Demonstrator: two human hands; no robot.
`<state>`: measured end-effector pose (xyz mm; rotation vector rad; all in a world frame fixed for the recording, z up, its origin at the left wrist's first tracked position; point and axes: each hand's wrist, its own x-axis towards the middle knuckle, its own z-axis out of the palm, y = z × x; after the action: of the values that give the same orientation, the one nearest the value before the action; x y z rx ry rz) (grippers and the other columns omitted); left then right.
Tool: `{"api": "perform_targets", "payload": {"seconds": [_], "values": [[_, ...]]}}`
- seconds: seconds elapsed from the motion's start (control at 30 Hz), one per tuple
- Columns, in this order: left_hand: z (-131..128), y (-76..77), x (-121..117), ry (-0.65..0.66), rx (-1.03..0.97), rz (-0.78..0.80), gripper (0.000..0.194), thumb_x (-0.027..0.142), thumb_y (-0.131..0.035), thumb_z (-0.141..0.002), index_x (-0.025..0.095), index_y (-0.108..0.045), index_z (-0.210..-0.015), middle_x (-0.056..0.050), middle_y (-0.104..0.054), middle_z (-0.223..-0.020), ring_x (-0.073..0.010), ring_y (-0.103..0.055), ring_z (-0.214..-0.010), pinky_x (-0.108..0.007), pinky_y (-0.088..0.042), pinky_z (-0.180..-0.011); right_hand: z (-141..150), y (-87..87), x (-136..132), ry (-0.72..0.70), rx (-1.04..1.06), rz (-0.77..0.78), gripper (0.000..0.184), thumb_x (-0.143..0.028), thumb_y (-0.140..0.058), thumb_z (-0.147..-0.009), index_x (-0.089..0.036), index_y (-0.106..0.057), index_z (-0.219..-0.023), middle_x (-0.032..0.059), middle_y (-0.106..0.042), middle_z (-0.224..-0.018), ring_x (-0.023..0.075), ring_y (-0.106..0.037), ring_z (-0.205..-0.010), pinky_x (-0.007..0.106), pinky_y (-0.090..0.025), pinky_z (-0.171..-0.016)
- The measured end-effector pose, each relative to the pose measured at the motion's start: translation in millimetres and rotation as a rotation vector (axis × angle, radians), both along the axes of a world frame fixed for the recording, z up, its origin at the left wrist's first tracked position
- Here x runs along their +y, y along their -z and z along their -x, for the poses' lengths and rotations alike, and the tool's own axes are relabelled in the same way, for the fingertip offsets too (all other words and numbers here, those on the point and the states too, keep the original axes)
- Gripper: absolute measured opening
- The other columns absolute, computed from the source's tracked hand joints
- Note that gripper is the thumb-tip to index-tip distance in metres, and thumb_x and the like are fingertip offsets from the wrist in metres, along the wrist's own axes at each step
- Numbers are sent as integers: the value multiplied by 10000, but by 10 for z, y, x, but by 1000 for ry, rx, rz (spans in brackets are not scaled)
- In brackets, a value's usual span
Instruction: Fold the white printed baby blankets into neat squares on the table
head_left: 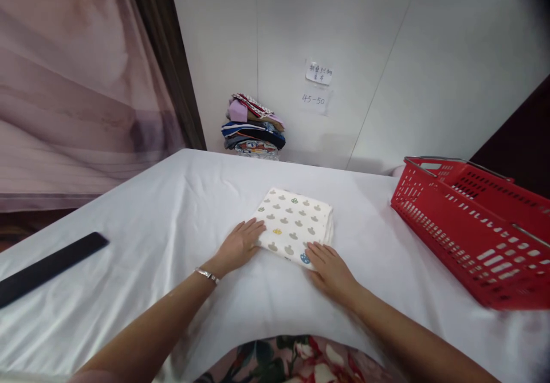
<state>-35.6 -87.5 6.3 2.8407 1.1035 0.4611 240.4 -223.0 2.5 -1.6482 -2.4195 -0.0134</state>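
A folded white cloth (292,218) with a grey, green, yellow and blue mushroom print lies flat in front of me. Its layers show along the right edge. At its near left corner rests my left hand (240,245), fingers stretched out over the fabric and a silver bracelet (208,275) on the wrist. My right hand (330,271) touches the near right corner with its fingers extended on top, beside a blue mushroom. Both thumbs sit near the front edge; whether they reach under the cloth I cannot tell.
A white sheet (193,211) covers the table. To the right stands a red plastic basket (481,240) with metal handles. On the left lies a flat black strip (51,265). Folded fabrics (254,128) are stacked beyond the far edge, against the wall, below paper labels (318,74).
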Motion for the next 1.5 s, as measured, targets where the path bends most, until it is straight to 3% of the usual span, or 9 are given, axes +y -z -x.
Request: {"api": "perform_targets", "payload": {"seconds": [0.13,0.27,0.4,0.57,0.9,1.0,1.2,1.33,1.5], "values": [[-251,-141,-124,18,-65,46,562,463,-568,-799,208,-489,-1294,-91,-498,-1362,-278,-384,-1308,-493,-262,-1101,79,-308,199,-21,86,38,416,-409,-402,-912,-234,-509,-1274,80,-504,-1352,230,-420,-1274,462,-256,-1089],[-581,-141,-120,22,-94,-26,548,535,-442,-866,224,-466,-1317,-89,-457,-1398,-261,-350,-1330,-484,-220,-1115,174,-440,756,32,62,-25,484,-413,-372,-916,-207,-425,-1351,89,-344,-1469,232,-239,-1376,455,-179,-1110],[-704,22,-93,-3,-32,-73,515,494,-344,-918,197,-461,-1323,-89,-457,-1398,-261,-343,-1333,-470,-236,-1106,39,-277,1287,233,-30,56,555,-431,-373,-916,-149,-355,-1394,124,-233,-1515,264,-155,-1399,489,-131,-1105],[-676,115,-99,-1,-45,-97,508,488,-318,-927,207,-452,-1329,-71,-457,-1401,-247,-340,-1335,-453,-242,-1107,-159,-28,1463,306,-51,148,579,-503,-282,-935,-179,-313,-1413,90,-209,-1528,245,-148,-1400,470,-129,-1102],[-531,104,-179,111,-89,-45,571,557,-417,-873,214,-454,-1327,-94,-454,-1400,-257,-351,-1330,-474,-247,-1103,-165,-49,1250,269,30,168,522,-471,-300,-940,-217,-381,-1389,65,-257,-1514,230,-166,-1400,450,-145,-1112],[-423,98,-206,171,-70,-34,618,529,-520,-827,224,-412,-1353,-93,-439,-1411,-257,-347,-1332,-488,-237,-1110,-212,-40,956,216,120,220,530,-493,-297,-939,-229,-395,-1388,63,-259,-1512,228,-159,-1405,459,-139,-1122],[-208,107,-121,152,-23,-90,571,149,-473,-798,237,-401,-1359,-54,-448,-1409,-228,-332,-1344,-496,-185,-1132,-209,-26,172,-2,108,182,599,-530,-380,-909,-202,-364,-1410,97,-251,-1510,249,-190,-1396,488,-168,-1129],[-86,117,-26,59,20,-124,656,24,-386,-729,225,-419,-1352,-56,-438,-1416,-219,-338,-1341,-493,-199,-1121,-108,52,-69,-41,-34,63,554,-269,-465,-879,-171,-357,-1413,115,-288,-1494,263,-248,-1374,472,-236,-1118],[-75,123,7,10,36,-147,709,-27,-373,-677,204,-426,-1345,-74,-431,-1419,-221,-341,-1335,-452,-304,-1066,70,94,-15,30,-203,-68,589,-24,-411,-810,-179,-415,-1378,156,-452,-1385,280,-426,-1265,473,-349,-1050]]}}
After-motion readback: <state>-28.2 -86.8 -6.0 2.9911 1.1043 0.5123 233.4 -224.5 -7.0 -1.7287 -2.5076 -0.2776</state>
